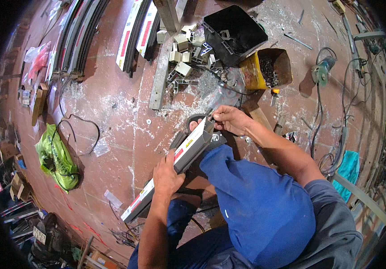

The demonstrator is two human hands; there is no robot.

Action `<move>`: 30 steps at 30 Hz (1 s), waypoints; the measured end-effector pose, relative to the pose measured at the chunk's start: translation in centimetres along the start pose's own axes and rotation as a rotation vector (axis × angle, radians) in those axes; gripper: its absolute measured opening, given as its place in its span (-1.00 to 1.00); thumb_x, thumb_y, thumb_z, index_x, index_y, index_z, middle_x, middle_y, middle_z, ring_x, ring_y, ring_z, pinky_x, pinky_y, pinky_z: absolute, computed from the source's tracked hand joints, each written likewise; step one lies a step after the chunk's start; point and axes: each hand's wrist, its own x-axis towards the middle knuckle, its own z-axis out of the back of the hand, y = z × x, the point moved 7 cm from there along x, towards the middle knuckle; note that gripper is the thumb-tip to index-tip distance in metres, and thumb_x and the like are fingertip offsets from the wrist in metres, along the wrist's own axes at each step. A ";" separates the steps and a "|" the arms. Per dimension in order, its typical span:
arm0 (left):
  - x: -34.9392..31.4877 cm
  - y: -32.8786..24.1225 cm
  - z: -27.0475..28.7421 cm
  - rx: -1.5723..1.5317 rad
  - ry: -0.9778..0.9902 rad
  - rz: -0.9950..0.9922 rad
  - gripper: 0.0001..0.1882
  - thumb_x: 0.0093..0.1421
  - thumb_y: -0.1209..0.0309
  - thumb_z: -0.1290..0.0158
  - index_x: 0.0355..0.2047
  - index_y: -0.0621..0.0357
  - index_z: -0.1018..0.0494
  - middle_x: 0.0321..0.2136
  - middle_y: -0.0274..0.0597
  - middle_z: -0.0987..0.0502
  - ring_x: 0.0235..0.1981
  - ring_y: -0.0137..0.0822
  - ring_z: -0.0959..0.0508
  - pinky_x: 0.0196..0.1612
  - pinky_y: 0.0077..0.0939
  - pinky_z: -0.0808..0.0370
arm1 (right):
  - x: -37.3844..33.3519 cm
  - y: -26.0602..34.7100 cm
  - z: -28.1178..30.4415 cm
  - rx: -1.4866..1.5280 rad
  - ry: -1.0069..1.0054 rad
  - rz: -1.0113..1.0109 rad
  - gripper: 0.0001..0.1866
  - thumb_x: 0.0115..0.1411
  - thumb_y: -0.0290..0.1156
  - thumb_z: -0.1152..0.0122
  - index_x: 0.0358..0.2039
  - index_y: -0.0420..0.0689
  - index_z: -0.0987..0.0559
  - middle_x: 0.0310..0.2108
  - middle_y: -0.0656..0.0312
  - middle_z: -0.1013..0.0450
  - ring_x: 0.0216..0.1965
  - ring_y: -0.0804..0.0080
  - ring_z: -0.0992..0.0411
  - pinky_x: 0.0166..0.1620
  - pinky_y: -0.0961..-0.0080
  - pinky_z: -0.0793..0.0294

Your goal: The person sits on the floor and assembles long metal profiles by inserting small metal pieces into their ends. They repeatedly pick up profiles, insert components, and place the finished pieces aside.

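Observation:
A long grey metal profile (194, 145), with white film and red and yellow labels along its upper face, lies slanted in front of me. My left hand (167, 175) is wrapped round its middle, thumb toward me. At the far, angle-cut end, my right hand (232, 120) has thumb and fingers pinched together beside the tip. Whatever sits between those fingertips is too small to name. Toes in a dark sandal (194, 123) show just beyond that end. The profile's underside is hidden.
Cut profile pieces (183, 69) are piled beyond my hands, near a black bin (237, 33) and a yellow container of small metal parts (250, 71). More long profiles (132, 33) lie far left. A corded grinder (322, 71) rests at right, a green bag (60, 157) at left.

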 end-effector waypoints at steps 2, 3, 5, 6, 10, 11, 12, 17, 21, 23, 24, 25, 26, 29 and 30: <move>0.0 -0.1 0.1 -0.015 -0.047 -0.008 -0.07 -0.07 0.26 -0.48 0.34 0.03 -0.37 -0.06 0.15 -0.61 0.00 0.22 -0.62 0.08 0.09 -0.54 | -0.1 0.4 0.0 -0.036 -0.004 -0.016 -0.92 0.45 -0.43 -0.30 -0.15 -0.13 -0.57 -0.14 0.23 -0.61 -0.18 0.41 -0.63 -0.10 0.46 -0.67; 0.0 -0.2 0.0 -0.019 -0.078 -0.015 -0.10 -0.06 0.23 -0.48 0.32 0.04 -0.39 -0.08 0.14 -0.62 -0.02 0.21 -0.63 0.07 0.09 -0.54 | -0.1 0.6 0.0 -0.063 -0.018 -0.028 -0.92 0.45 -0.43 -0.30 -0.15 -0.13 -0.58 -0.14 0.22 -0.61 -0.18 0.41 -0.63 -0.10 0.46 -0.68; 0.0 -0.3 0.0 -0.016 -0.117 -0.021 -0.14 -0.05 0.18 -0.48 0.28 0.04 -0.42 -0.11 0.13 -0.63 -0.05 0.20 -0.64 0.04 0.09 -0.55 | -0.2 0.8 0.0 -0.119 -0.057 -0.051 -0.91 0.45 -0.41 -0.31 -0.15 -0.13 -0.58 -0.16 0.22 -0.62 -0.20 0.40 -0.64 -0.12 0.45 -0.68; 0.0 -0.3 0.0 -0.010 -0.126 -0.021 -0.16 -0.04 0.16 -0.48 0.26 0.04 -0.43 -0.13 0.12 -0.63 -0.06 0.20 -0.64 0.03 0.09 -0.56 | -0.3 1.0 0.1 -0.150 -0.080 -0.060 -0.90 0.45 -0.40 -0.31 -0.15 -0.13 -0.59 -0.18 0.23 -0.62 -0.20 0.40 -0.64 -0.12 0.45 -0.68; -0.1 -0.5 -0.1 0.030 -0.124 0.004 -0.18 -0.03 0.12 -0.48 0.24 0.05 -0.46 -0.14 0.11 -0.64 -0.08 0.18 -0.65 0.01 0.08 -0.56 | -0.9 1.5 -0.2 -0.247 -0.133 -0.067 -0.86 0.44 -0.34 -0.34 -0.17 -0.12 -0.61 -0.23 0.26 -0.63 -0.23 0.42 -0.65 -0.16 0.46 -0.67; -0.2 -0.5 -0.1 0.033 -0.134 -0.001 -0.18 -0.03 0.12 -0.48 0.23 0.05 -0.46 -0.14 0.11 -0.64 -0.09 0.18 -0.65 0.01 0.08 -0.56 | -0.9 1.4 -0.2 -0.245 -0.140 -0.063 -0.86 0.44 -0.33 -0.34 -0.17 -0.11 -0.61 -0.24 0.27 -0.62 -0.23 0.42 -0.65 -0.17 0.46 -0.67; -0.3 -0.4 -0.1 0.037 -0.146 -0.004 -0.18 -0.03 0.11 -0.48 0.23 0.06 -0.46 -0.14 0.11 -0.63 -0.09 0.18 -0.64 0.01 0.08 -0.56 | -0.9 1.3 -0.2 -0.244 -0.147 -0.059 -0.85 0.44 -0.32 -0.35 -0.16 -0.11 -0.61 -0.24 0.28 -0.62 -0.23 0.42 -0.65 -0.19 0.46 -0.66; -0.1 -0.4 -0.4 0.038 -0.152 -0.023 -0.16 -0.04 0.12 -0.49 0.24 0.08 -0.44 -0.14 0.10 -0.62 -0.10 0.18 -0.64 0.00 0.09 -0.55 | -1.0 2.2 0.3 -0.338 -0.200 0.015 -0.83 0.43 -0.30 -0.36 -0.15 -0.12 -0.63 -0.27 0.28 -0.63 -0.29 0.49 -0.62 -0.23 0.50 -0.62; -0.1 -0.2 -0.5 0.056 -0.126 -0.004 -0.15 -0.03 0.13 -0.49 0.25 0.08 -0.42 -0.14 0.10 -0.61 -0.09 0.17 -0.63 -0.01 0.09 -0.54 | 1.2 6.7 1.2 -0.617 -0.286 0.270 -0.77 0.41 -0.25 -0.36 -0.15 -0.16 -0.65 -0.30 0.26 -0.64 -0.33 0.56 -0.57 -0.23 0.54 -0.56; -0.1 -0.2 -0.6 0.052 -0.129 -0.008 -0.15 -0.03 0.13 -0.49 0.26 0.08 -0.42 -0.13 0.10 -0.61 -0.09 0.17 -0.63 -0.01 0.09 -0.54 | 1.9 9.0 1.2 -0.803 -0.380 0.388 -0.77 0.40 -0.24 -0.34 -0.17 -0.17 -0.67 -0.33 0.21 -0.63 -0.34 0.48 -0.58 -0.23 0.44 -0.56; 0.0 -0.1 -0.7 0.048 -0.129 -0.008 -0.15 -0.03 0.12 -0.49 0.25 0.08 -0.42 -0.13 0.10 -0.61 -0.08 0.17 -0.63 -0.01 0.09 -0.54 | 2.0 10.2 1.2 -0.925 -0.448 0.445 -0.77 0.39 -0.24 -0.33 -0.18 -0.16 -0.67 -0.34 0.15 -0.63 -0.33 0.38 -0.60 -0.22 0.35 -0.57; 0.1 0.0 -0.8 0.045 -0.127 -0.006 -0.15 -0.03 0.12 -0.49 0.25 0.08 -0.42 -0.13 0.10 -0.61 -0.08 0.17 -0.63 0.00 0.09 -0.54 | 1.6 11.0 1.0 -1.046 -0.515 0.501 -0.77 0.38 -0.24 -0.32 -0.20 -0.15 -0.68 -0.36 0.08 -0.63 -0.33 0.29 -0.61 -0.21 0.25 -0.58; 0.0 0.1 -0.9 0.042 -0.129 -0.002 -0.15 -0.03 0.12 -0.49 0.25 0.08 -0.42 -0.12 0.10 -0.62 -0.08 0.17 -0.63 0.00 0.09 -0.54 | 0.8 11.6 0.0 -1.121 -0.539 0.542 -0.77 0.38 -0.24 -0.31 -0.18 -0.15 -0.67 -0.34 0.02 -0.63 -0.29 0.17 -0.62 -0.17 0.21 -0.58; 0.2 -0.1 -0.7 0.031 -0.103 0.013 -0.15 -0.04 0.13 -0.49 0.25 0.08 -0.43 -0.11 0.09 -0.62 -0.06 0.17 -0.63 0.02 0.09 -0.53 | -1.5 12.2 -1.2 -1.393 -0.547 0.616 -0.78 0.37 -0.29 -0.25 -0.14 -0.17 -0.64 -0.20 -0.16 -0.61 -0.12 -0.24 -0.58 -0.06 0.05 -0.58; 0.1 -0.2 -0.7 0.022 -0.111 0.005 -0.14 -0.04 0.14 -0.49 0.25 0.08 -0.43 -0.10 0.09 -0.62 -0.06 0.17 -0.63 0.02 0.09 -0.53 | -2.2 11.6 -0.8 -1.450 -0.504 0.570 -0.79 0.36 -0.30 -0.26 -0.14 -0.17 -0.64 -0.20 -0.14 -0.61 -0.12 -0.23 -0.59 -0.05 0.04 -0.58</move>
